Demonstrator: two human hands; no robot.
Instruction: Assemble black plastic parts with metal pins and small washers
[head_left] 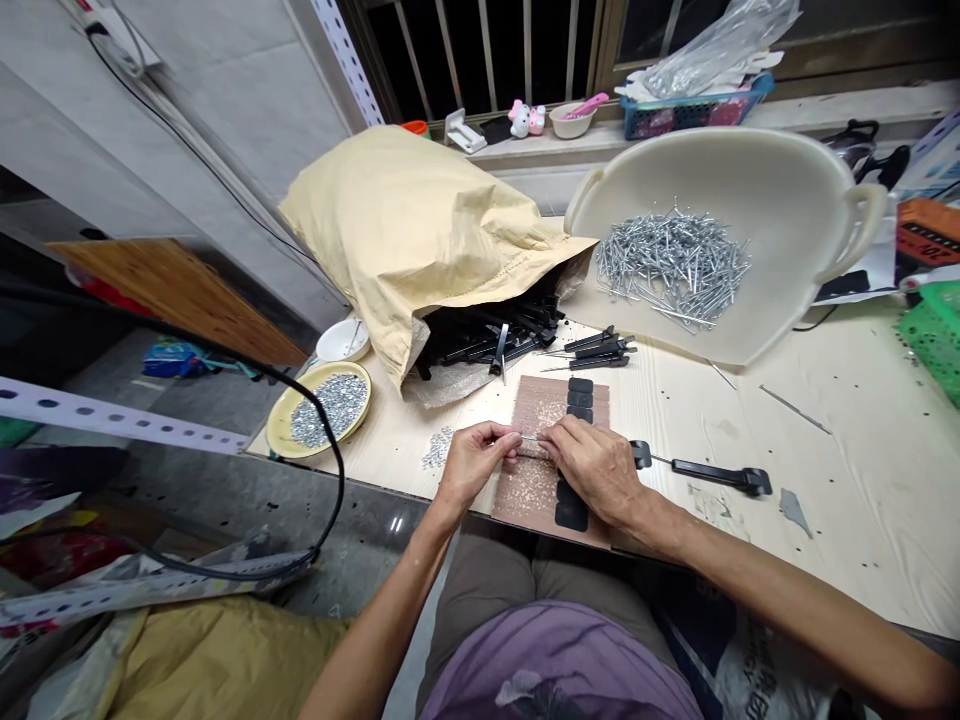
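Over a brown board (525,500) with black pads (572,507), my left hand (474,462) pinches one end of a thin metal rod (529,438). The rod's other end is between the closed fingers of my right hand (592,465), whose palm covers part of the pads. A black-handled tool (720,475) with a thin shaft lies to the right of my right hand. Small metal bits (437,448) are scattered on the table just left of my left hand.
A yellow sack (427,220) spills black handles (487,340) behind the board. A white basin (780,220) holds metal rods (675,262). A yellow dish (281,415) of small metal pieces sits at the table's left edge, beside a white bowl (343,341).
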